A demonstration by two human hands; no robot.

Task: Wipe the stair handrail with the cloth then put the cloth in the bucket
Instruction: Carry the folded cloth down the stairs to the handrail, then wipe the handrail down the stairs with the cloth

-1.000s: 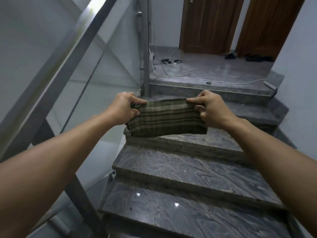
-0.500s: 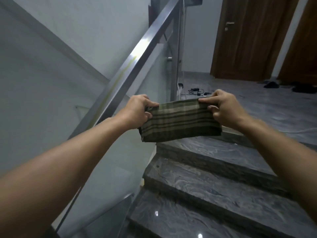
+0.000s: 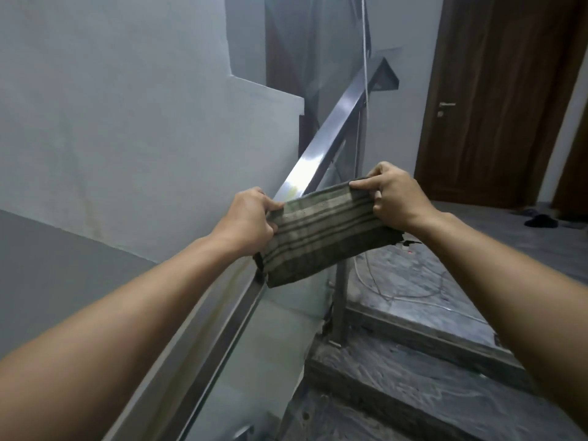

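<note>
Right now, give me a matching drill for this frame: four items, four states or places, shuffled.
Items:
1 cloth
2 handrail
3 door
4 slipper

States or places:
A shut, brown wood
B lying on the landing floor
C stretched between the left hand and right hand
D shiny metal, sloping up past the cloth

Pairs: 1-C, 2-D, 3-A, 4-B

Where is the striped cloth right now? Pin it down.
In the head view, the striped cloth is mid-frame, stretched between the left hand and right hand, in front of the steel handrail.
</note>
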